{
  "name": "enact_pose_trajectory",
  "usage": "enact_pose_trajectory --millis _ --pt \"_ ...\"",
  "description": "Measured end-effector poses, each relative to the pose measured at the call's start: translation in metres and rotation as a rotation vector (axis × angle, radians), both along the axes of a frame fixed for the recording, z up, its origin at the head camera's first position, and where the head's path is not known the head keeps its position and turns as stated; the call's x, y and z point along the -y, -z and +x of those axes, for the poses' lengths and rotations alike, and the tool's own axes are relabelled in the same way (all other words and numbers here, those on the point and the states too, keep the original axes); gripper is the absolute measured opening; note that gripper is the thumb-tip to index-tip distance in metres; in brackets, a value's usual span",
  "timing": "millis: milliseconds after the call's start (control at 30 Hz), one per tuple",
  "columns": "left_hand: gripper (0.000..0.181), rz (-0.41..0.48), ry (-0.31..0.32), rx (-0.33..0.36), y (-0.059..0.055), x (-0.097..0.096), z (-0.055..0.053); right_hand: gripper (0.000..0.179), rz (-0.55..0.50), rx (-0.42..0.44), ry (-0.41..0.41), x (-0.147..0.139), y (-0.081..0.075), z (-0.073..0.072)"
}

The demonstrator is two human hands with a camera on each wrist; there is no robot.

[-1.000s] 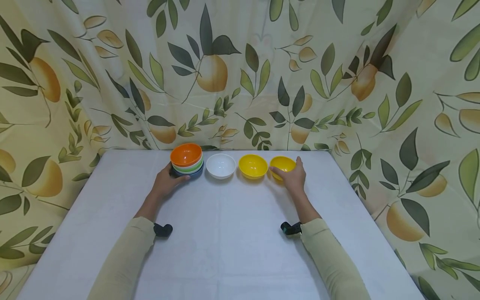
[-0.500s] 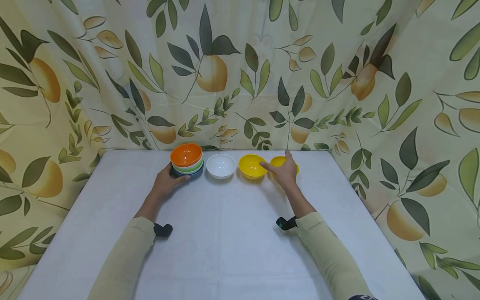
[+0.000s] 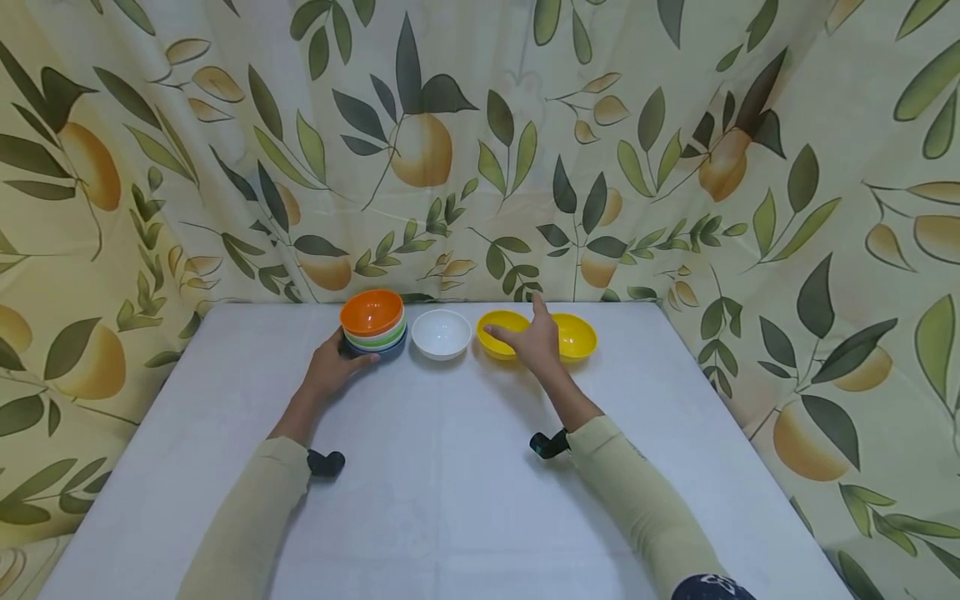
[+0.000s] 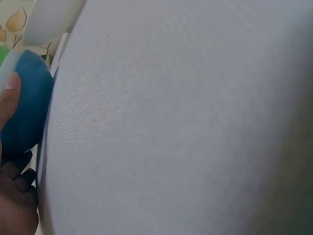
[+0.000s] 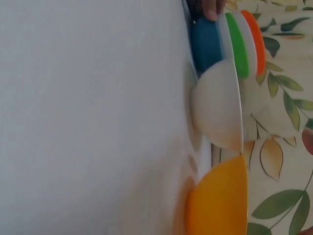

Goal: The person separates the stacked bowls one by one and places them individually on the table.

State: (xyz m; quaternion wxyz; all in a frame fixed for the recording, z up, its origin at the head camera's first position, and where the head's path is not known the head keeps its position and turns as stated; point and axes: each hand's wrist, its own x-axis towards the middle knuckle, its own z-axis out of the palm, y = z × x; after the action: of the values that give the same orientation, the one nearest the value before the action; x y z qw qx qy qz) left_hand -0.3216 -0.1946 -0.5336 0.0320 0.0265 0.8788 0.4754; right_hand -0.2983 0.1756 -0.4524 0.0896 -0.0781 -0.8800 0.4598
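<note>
My left hand (image 3: 328,367) grips a stack of nested bowls low on its left side, thumb in front. An orange bowl (image 3: 372,312) tops the stack, with green and white rims beneath it. The bottom one is a blue bowl (image 4: 30,105), which the thumb touches in the left wrist view. To the stack's right stand a white bowl (image 3: 442,335) and two yellow bowls, all upright. My right hand (image 3: 536,340) is spread over the left yellow bowl (image 3: 499,320), partly hiding it; contact cannot be told. The right yellow bowl (image 3: 577,338) sits just beyond that hand.
The bowls stand in a row near the far edge of a table with a white cloth (image 3: 442,483). A curtain (image 3: 480,150) printed with fruit and leaves hangs behind. Each wrist carries a small black camera.
My right hand has let go of the right yellow bowl and moved left over the other yellow one, uncovering the first. The left hand and the stack have stayed put.
</note>
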Motion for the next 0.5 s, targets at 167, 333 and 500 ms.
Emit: enact_pose_trajectory --millis 167,333,500 --pt "0.110 -0.004 -0.006 0.017 -0.001 -0.001 0.001 0.119 -0.023 0.015 -0.031 0.016 0.000 -0.001" --pt "0.112 0.000 -0.013 0.021 -0.004 -0.001 0.001 0.119 -0.007 -0.015 -0.075 0.033 0.000 -0.002" --pt "0.110 -0.007 -0.006 0.018 -0.005 -0.001 0.003 0.116 0.004 -0.047 -0.137 0.050 -0.001 -0.004"
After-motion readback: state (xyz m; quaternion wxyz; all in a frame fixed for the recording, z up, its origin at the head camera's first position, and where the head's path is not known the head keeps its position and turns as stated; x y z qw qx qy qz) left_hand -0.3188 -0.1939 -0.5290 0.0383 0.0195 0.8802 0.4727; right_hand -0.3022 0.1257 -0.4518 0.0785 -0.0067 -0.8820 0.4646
